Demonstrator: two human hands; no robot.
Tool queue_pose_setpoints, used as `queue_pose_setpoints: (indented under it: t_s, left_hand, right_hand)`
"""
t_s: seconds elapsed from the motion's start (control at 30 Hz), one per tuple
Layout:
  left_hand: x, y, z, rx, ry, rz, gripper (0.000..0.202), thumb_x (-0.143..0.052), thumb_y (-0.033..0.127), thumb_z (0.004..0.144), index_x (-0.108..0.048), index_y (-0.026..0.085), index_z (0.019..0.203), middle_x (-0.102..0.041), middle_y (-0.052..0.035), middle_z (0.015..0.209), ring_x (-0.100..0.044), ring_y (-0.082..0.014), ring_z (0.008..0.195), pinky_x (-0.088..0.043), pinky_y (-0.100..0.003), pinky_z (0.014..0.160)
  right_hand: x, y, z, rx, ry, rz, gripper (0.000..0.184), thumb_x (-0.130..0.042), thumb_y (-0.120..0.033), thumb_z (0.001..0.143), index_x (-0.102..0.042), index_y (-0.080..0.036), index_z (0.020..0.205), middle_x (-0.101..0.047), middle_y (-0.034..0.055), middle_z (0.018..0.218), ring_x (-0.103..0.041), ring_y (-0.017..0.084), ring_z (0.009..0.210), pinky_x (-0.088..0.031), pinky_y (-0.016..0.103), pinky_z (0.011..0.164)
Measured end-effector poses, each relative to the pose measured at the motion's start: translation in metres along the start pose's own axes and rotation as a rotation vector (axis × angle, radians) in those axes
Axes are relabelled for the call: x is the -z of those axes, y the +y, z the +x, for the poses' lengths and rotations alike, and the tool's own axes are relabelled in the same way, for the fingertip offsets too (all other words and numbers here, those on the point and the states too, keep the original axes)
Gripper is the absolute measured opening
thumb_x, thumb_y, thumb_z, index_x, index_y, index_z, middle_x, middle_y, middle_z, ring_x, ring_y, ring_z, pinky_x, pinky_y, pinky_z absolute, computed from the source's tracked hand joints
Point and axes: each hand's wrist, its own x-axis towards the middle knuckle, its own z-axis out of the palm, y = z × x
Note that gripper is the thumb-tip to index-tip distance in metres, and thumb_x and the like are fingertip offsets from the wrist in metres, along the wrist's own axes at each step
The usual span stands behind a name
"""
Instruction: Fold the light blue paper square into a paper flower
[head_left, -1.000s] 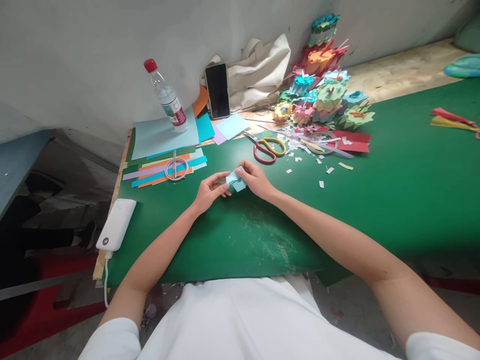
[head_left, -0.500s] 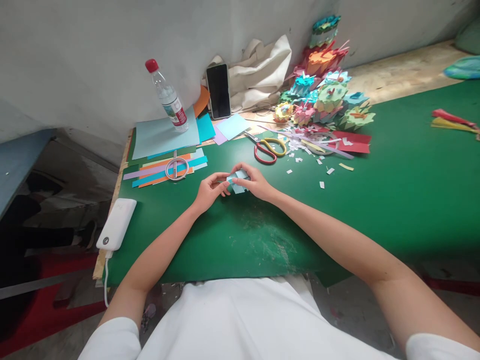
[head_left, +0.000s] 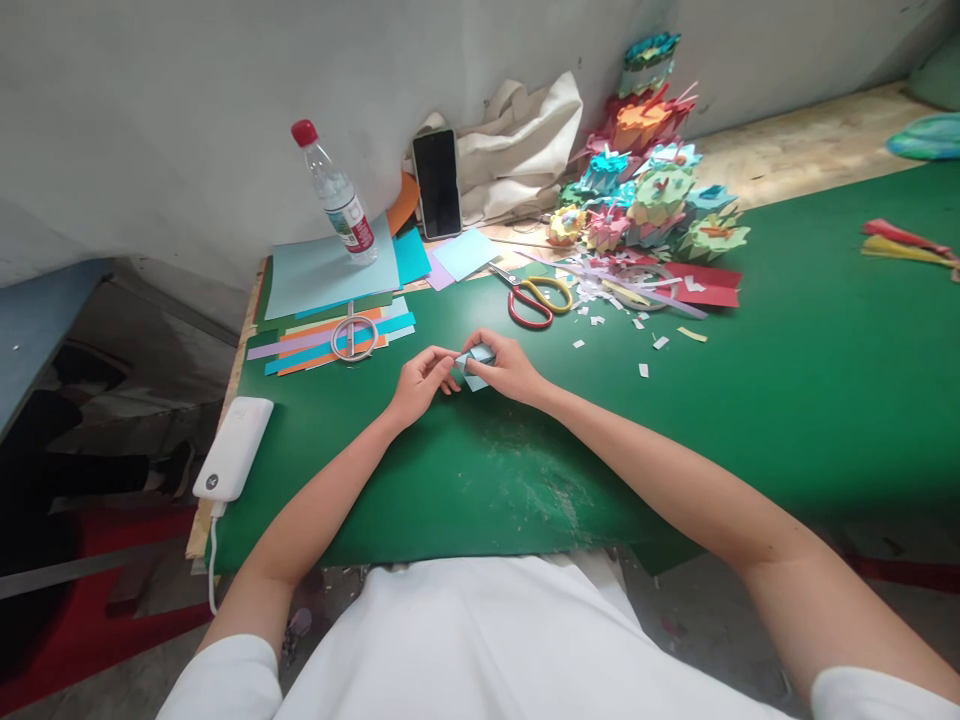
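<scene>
A small folded piece of light-blue paper [head_left: 475, 382] is between my two hands, just above the green tabletop. My right hand [head_left: 508, 366] grips its right side, thumb in front and fingers curled over the top. At the paper's left corner, the thumb and index finger of my left hand [head_left: 421, 384] come together in a pinch. The fingers cover part of the folds. Scissors [head_left: 534, 304] with one red and one yellow handle lie beyond my right hand. Left of them, coloured paper strips [head_left: 300, 350] are stacked with a roll of tape [head_left: 354, 338] on top.
A water bottle [head_left: 346, 215] stands on paper sheets [head_left: 315, 280] at the back left. A phone [head_left: 438, 185] leans upright beside a cloth bag [head_left: 525, 150]. Folded paper flowers [head_left: 660, 195] pile up behind paper scraps [head_left: 600, 290]. A white power bank [head_left: 234, 448] lies at the left edge.
The light-blue paper's shape has changed: its spread flaps look more folded together, with a narrower tip towards my left hand. Both hands stay in nearly the same place.
</scene>
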Motion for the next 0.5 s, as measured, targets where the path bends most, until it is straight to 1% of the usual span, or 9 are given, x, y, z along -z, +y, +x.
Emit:
queue_pose_setpoints:
  t_s: [0.07, 0.2, 0.37, 0.5]
  left_hand:
    - [-0.0001, 0.001, -0.0001, -0.001, 0.014, 0.008, 0.044, -0.063, 0.057, 0.082, -0.065, 0.015, 0.094, -0.064, 0.0004, 0.064, -0.065, -0.0108, 0.057, -0.052, -0.022, 0.054]
    - [-0.0006, 0.0027, -0.0008, -0.007, 0.039, 0.023, 0.039, -0.07, 0.052, 0.079, -0.066, 0.014, 0.088, -0.065, 0.0007, 0.062, -0.064, -0.0105, 0.058, -0.052, -0.022, 0.055]
    - [-0.001, 0.0033, -0.0009, -0.013, 0.064, 0.026, 0.037, -0.072, 0.051, 0.077, -0.067, 0.014, 0.082, -0.064, 0.001, 0.063, -0.063, -0.0097, 0.056, -0.052, -0.022, 0.054]
    - [-0.0002, 0.0022, -0.0016, -0.015, 0.06, 0.032, 0.036, -0.073, 0.05, 0.075, -0.066, 0.015, 0.08, -0.066, 0.0007, 0.066, -0.063, -0.0096, 0.057, -0.052, -0.022, 0.055]
  right_hand:
    - [0.0002, -0.0002, -0.0001, 0.008, -0.003, -0.009, 0.018, -0.058, -0.035, 0.076, -0.055, -0.018, 0.083, -0.053, -0.0039, 0.064, -0.042, 0.009, 0.058, -0.031, 0.023, 0.058]
    - [0.0009, -0.0008, 0.0, 0.022, -0.017, -0.029, 0.016, -0.057, -0.033, 0.075, -0.055, -0.018, 0.082, -0.053, -0.0039, 0.064, -0.042, 0.009, 0.059, -0.031, 0.022, 0.059]
    - [0.0014, 0.0002, 0.0012, 0.027, -0.053, -0.07, 0.014, -0.055, -0.03, 0.073, -0.055, -0.018, 0.081, -0.053, -0.0039, 0.064, -0.042, 0.01, 0.059, -0.03, 0.022, 0.058]
    - [0.0028, 0.0014, 0.0022, 0.036, -0.083, -0.091, 0.012, -0.055, -0.029, 0.071, -0.054, -0.019, 0.077, -0.051, -0.0043, 0.062, -0.041, 0.01, 0.059, -0.028, 0.023, 0.058]
